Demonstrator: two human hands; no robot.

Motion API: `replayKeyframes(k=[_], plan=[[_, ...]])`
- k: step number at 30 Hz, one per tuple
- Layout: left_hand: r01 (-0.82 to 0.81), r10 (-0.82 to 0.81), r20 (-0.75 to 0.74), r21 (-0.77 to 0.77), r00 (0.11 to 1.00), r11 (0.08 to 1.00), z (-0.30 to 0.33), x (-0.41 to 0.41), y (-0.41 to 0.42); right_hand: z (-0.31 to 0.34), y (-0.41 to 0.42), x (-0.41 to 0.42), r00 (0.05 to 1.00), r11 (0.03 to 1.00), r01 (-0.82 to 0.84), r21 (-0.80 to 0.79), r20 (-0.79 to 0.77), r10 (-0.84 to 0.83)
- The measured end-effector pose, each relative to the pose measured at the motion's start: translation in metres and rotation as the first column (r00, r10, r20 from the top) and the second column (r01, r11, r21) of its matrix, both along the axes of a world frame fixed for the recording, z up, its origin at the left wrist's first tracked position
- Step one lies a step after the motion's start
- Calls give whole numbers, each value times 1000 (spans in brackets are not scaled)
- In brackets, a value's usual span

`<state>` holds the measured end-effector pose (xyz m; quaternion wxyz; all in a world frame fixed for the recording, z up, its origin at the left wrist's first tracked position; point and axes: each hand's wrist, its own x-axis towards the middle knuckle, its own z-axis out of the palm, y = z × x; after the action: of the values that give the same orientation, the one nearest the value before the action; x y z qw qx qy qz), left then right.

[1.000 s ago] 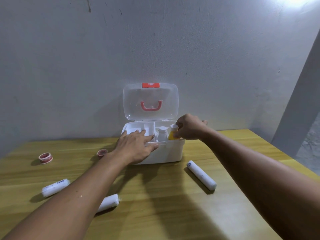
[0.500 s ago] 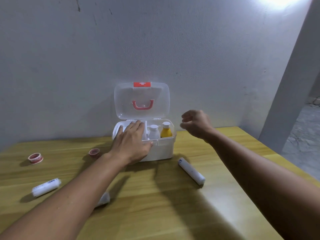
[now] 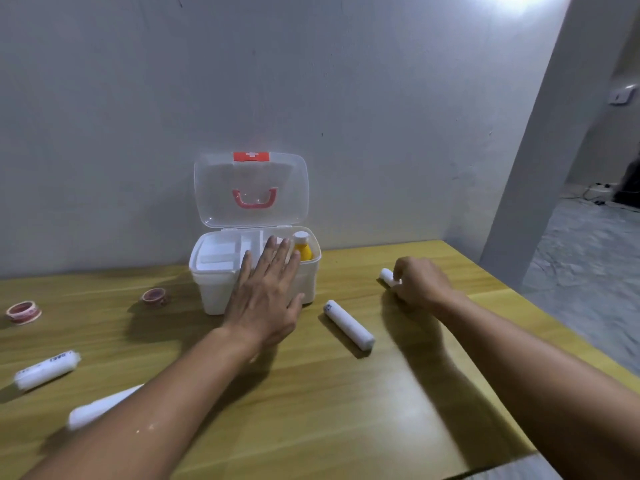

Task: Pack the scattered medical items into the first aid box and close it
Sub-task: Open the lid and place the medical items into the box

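On the counter, your left hand lies flat, fingers spread, against the open first aid box; your right hand closes on a white roll.

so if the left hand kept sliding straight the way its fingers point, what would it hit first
Probably the yellow bottle with the white cap standing in the open white plastic first aid box. The left hand lies flat over the box's front, fingertips just short of the bottle; depth is unclear.
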<state>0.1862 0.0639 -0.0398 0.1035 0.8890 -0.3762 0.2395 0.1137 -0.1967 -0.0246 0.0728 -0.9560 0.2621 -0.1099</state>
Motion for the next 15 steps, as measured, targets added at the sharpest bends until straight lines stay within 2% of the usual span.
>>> replayKeyframes(k=[3,6,7,12,15], plan=[[-10,11,-16,31,1000,999,1,-1,1,13,24,-6,988,997,-74,32,-132,78],[-9,11,-42,36,999,999,4,-3,0,23,52,-11,940,939,-136,317,-257,223],[-3,4,-46,31,999,1000,4,-3,1,25,60,-11,917,920,-155,359,-295,270],[21,-20,6,-134,1000,991,7,0,13,29,82,-1,855,931,-227,286,-398,331],[-50,41,-47,-200,998,979,13,11,25,31,91,4,847,938,-275,213,-408,341]])
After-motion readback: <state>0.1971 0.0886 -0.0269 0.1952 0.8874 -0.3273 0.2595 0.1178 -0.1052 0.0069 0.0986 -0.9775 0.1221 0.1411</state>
